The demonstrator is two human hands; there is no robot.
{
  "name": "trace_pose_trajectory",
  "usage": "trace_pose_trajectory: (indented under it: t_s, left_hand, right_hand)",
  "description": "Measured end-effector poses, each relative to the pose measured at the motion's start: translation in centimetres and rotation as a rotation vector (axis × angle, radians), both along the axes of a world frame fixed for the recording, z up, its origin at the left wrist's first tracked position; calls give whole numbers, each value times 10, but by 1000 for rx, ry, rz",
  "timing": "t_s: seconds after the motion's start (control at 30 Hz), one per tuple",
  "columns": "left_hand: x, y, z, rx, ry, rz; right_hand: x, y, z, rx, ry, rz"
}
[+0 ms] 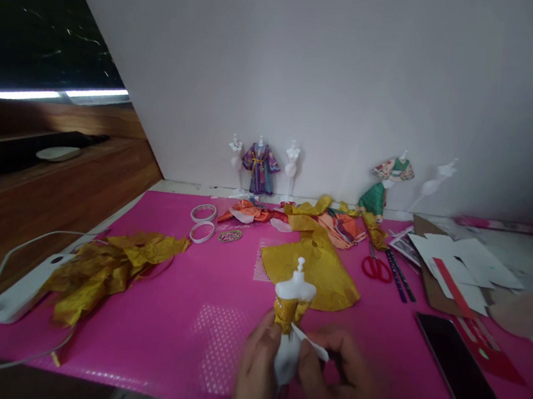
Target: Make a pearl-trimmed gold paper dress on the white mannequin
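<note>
A small white dress form [295, 288] stands upright between my hands near the front edge of the table, with gold fabric [284, 313] wrapped around its bust. My left hand [255, 370] is closed around its waist and hip from the left. On the right side, my right hand [346, 377] pinches a narrow white strip [315, 343], whose far end meets the form's waist just below the gold fabric. Whether the strip is paper or tape I cannot tell. Behind the form lies a flat gold skirt-shaped piece [335, 276]. Fingers hide the form's lower part.
Crumpled gold material [113, 265] lies left beside a white power strip [25, 299]. Farther back are tape rolls [202, 232], red scissors [377, 269] and orange fabric scraps [341, 228]. A phone [468, 379] lies right. Dressed forms [259, 166] stand along the wall.
</note>
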State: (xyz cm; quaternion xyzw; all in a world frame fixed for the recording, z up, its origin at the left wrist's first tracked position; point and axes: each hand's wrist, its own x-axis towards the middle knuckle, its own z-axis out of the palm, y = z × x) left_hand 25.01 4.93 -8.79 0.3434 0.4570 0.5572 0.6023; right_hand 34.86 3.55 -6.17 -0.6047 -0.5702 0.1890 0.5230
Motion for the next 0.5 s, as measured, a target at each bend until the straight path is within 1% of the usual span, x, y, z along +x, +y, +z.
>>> trace_pose_trajectory:
  t_s: [0.07, 0.13, 0.23, 0.3, 0.4, 0.5]
  left_hand:
    - [-1, -1, -4, 14, 20, -25]
    - [-2, -3, -9, 31, 53, -22]
    - [0, -8, -16, 47, 137, 78]
    - [1, -10, -18, 57, 177, 141]
    - [2, -8, -16, 62, 179, 139]
    - [0, 0, -7, 37, 119, 63]
  right_hand:
    - [-1, 0, 0, 7, -35, -19]
    - [-3, 1, 0, 14, -68, -52]
    - [-4, 3, -2, 8, -91, -73]
    - [-3, 5, -5, 7, -86, -53]
    - [1, 6, -8, 3, -21, 14]
    - [4, 2, -7, -4, 73, -2]
